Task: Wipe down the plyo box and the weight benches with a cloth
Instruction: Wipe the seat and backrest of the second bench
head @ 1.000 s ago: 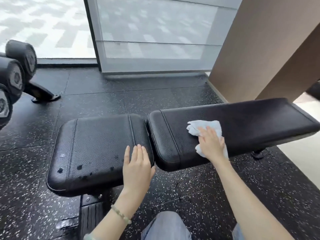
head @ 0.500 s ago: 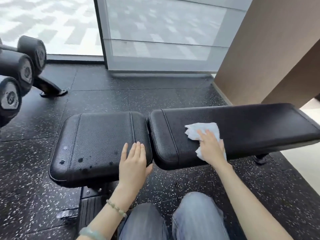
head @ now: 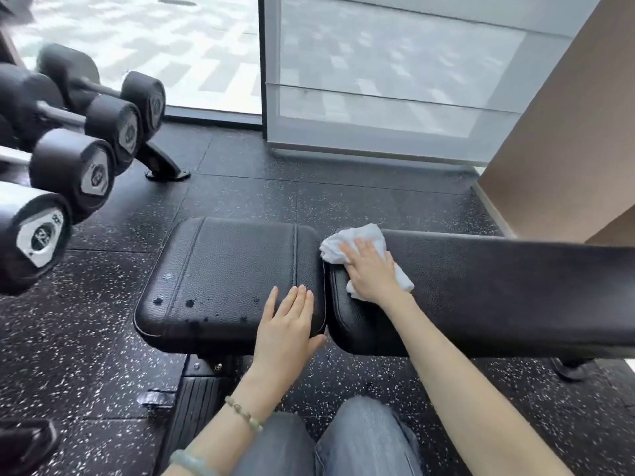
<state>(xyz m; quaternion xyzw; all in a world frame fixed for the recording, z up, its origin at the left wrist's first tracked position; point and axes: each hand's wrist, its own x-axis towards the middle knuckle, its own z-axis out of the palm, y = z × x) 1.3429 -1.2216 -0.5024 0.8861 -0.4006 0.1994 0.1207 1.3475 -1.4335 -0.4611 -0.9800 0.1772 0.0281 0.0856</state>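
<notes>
Weight bench [head: 446, 324]: stood on black speckled rubber flooring [head: 86, 338], two black pads end to end, four dumbbells [head: 72, 170] racked far left, glass wall [head: 378, 80] behind, tan wall [head: 567, 149] right. Rested left hand [head: 288, 324] flat, fingers straight, on droplet-spotted seat pad [head: 220, 269]. Pressed one white cloth [head: 354, 242] under flat right hand [head: 371, 269] at long pad's [head: 515, 280] left end.

Black dumbbells [head: 74, 173] racked left, above speckled floor [head: 275, 201].
</notes>
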